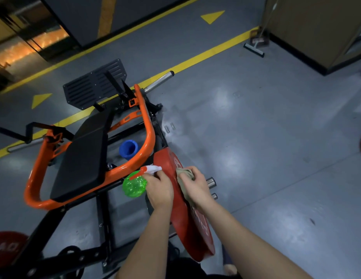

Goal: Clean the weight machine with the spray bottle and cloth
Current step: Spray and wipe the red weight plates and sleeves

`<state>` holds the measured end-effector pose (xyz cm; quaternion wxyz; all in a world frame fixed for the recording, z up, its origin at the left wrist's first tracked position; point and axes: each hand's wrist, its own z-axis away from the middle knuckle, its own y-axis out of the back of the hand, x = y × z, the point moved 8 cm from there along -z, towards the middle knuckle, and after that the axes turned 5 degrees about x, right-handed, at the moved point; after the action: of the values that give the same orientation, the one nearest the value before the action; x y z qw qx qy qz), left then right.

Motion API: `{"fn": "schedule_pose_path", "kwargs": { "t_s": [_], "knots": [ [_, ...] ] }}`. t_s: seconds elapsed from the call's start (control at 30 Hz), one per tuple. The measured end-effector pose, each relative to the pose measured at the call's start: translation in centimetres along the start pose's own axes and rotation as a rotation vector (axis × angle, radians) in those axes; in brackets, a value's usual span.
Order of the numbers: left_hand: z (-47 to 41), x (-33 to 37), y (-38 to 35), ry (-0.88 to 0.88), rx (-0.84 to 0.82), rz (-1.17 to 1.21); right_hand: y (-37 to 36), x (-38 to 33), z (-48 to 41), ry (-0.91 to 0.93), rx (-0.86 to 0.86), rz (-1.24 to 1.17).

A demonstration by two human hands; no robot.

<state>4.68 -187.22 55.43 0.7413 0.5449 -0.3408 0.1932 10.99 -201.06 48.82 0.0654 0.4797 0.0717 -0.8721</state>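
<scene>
The grey floor (256,137) carries the weight machine (149,135), an orange tube frame round a black pad (83,158); at its near right side a red weight plate (188,228) stands on edge, seemingly hung on a chrome peg (211,182).

The right grip (196,187), a bare hand, lies on the plate's outer face near the top rim, fingers curled round a bunched beige cloth (185,174) and pressing it to the red surface; the left grip (159,188) is closed round the neck of the green spray bottle (134,185), which is held tilted just beside the plate's inner side, over the orange tube.

The step in hand looks like wiping the plate; most of its face, down toward the lower rim, lies below the cloth. The next move likely calls for firm strokes down that face; a fresh spray would need the nozzle turned to the plate and the cloth lifted clear.
</scene>
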Motion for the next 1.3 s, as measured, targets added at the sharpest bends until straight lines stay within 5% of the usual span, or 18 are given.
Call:
{"fn": "schedule_pose_path", "kwargs": {
  "t_s": [0.13, 0.33, 0.67, 0.87, 1.03, 1.3],
  "knots": [
    [-1.6, 0.7, -0.4, -0.028, -0.019, -0.028, -0.2, 0.0, 1.7, 0.024, -0.011, -0.032],
    [-3.2, 1.4, -0.9, -0.04, -0.042, -0.01, -0.8, -0.7, 4.6, 0.365, 0.098, 0.356],
    [-5.0, 2.4, -0.5, -0.152, 0.016, 0.12, -2.3, -2.4, 3.2, 0.433, 0.384, 0.694],
    [-4.1, -1.8, 0.8, 0.029, 0.06, 0.149, -5.2, -4.0, -1.7, 0.303, 0.261, 0.759],
    [-2.5, -4.2, 2.7, 0.135, 0.104, 0.185, -5.1, -4.2, -6.5, 0.172, 0.06, 0.555],
    [-0.8, -3.6, 1.0, 0.106, -0.012, 0.032, 4.1, 10.3, 0.6, -0.215, 0.004, 0.543]
  ]
}}
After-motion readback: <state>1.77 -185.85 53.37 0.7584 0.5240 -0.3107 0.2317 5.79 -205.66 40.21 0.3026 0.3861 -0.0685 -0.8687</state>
